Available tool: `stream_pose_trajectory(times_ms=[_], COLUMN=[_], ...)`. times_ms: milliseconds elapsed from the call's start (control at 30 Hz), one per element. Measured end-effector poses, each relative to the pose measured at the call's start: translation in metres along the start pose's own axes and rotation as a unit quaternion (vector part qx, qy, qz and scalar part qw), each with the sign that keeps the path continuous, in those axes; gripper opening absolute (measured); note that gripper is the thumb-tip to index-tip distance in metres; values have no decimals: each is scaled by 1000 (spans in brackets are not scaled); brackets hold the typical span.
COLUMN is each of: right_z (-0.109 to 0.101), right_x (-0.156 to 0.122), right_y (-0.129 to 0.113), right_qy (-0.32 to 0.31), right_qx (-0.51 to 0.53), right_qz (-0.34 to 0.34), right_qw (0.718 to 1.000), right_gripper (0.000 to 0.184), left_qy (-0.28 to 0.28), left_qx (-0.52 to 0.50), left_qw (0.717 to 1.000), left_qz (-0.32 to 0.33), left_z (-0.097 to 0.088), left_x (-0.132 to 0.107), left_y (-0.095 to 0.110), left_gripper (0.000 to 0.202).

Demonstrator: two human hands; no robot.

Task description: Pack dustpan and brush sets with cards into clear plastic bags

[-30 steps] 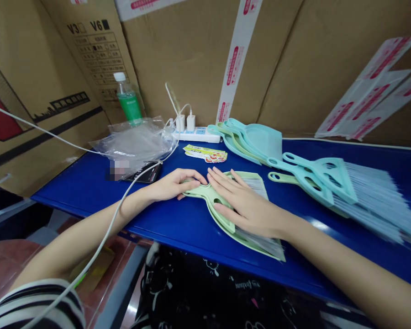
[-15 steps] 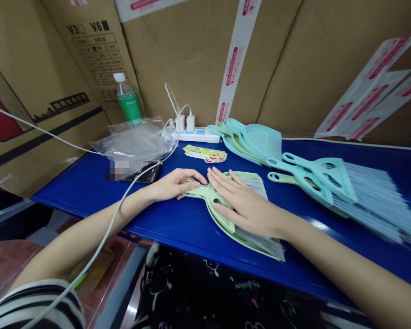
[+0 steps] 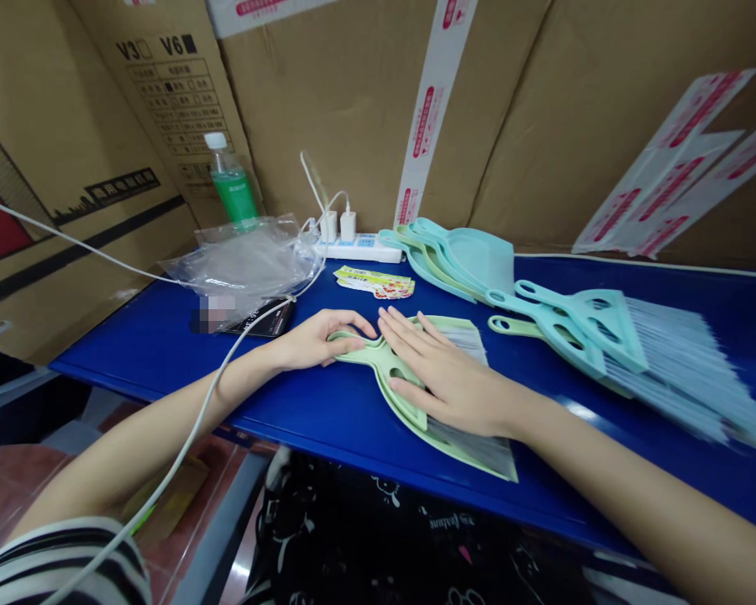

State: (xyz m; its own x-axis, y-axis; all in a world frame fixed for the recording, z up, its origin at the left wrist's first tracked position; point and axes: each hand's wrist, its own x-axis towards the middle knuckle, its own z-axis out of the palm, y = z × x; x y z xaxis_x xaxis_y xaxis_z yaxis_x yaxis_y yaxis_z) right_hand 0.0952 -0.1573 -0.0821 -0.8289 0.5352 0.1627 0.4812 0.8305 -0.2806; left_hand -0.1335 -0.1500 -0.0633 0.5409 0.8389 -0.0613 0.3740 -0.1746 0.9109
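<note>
A light green brush lies in a light green dustpan [image 3: 463,332] near the front of the blue table [image 3: 328,412]. My right hand [image 3: 444,374] lies flat on the brush head [image 3: 403,395] with its fingers stretched out. My left hand [image 3: 318,336] rests at the handle end [image 3: 346,346], fingers curled over it and touching it. The brush's pale bristles [image 3: 472,437] stick out past my right wrist towards the table's front edge.
Teal dustpans [image 3: 472,260] are stacked at the back, with teal brushes [image 3: 598,336] to the right. A power strip [image 3: 356,248], labels [image 3: 375,281], plastic bags [image 3: 245,260], a phone [image 3: 258,318] and a green bottle [image 3: 230,181] lie to the left. Cardboard boxes wall the back.
Both hands stay on the green brush and dustpan. The view has shifted slightly; nothing else has visibly moved.
</note>
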Motion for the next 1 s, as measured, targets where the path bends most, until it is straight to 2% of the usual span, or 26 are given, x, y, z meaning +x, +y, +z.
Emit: stream_pose_trajectory(times_ms=[200, 433, 567, 700, 767, 833, 1000], right_z=[-11, -23, -34, -47, -51, -52, -42], right_x=[0, -4, -2, 15, 29, 44, 69], right_y=[-1, 24, 34, 37, 38, 42, 57], right_qy=[0, 68, 61, 34, 7, -10, -21], right_qx=[-24, -126, -172, -202, -229, -274, -296], right_qz=[5, 89, 122, 142, 128, 77, 52], right_qw=[1000, 986, 976, 968, 965, 959, 953], right_gripper=[72, 49, 40, 39, 39, 35, 28], left_qy=[-15, -46, -55, -57, -57, -57, -59], left_qx=[19, 27, 38, 49, 53, 56, 49], left_qw=[1000, 999, 998, 997, 997, 997, 997], left_qz=[13, -3, -1, 2, 1, -1, -4], left_z=[-3, -3, -3, -4, -4, -4, -3], left_x=[0, 3, 3, 3, 3, 3, 2], left_y=[2, 10, 11, 11, 11, 11, 10], left_gripper=[29, 31, 31, 31, 31, 30, 32])
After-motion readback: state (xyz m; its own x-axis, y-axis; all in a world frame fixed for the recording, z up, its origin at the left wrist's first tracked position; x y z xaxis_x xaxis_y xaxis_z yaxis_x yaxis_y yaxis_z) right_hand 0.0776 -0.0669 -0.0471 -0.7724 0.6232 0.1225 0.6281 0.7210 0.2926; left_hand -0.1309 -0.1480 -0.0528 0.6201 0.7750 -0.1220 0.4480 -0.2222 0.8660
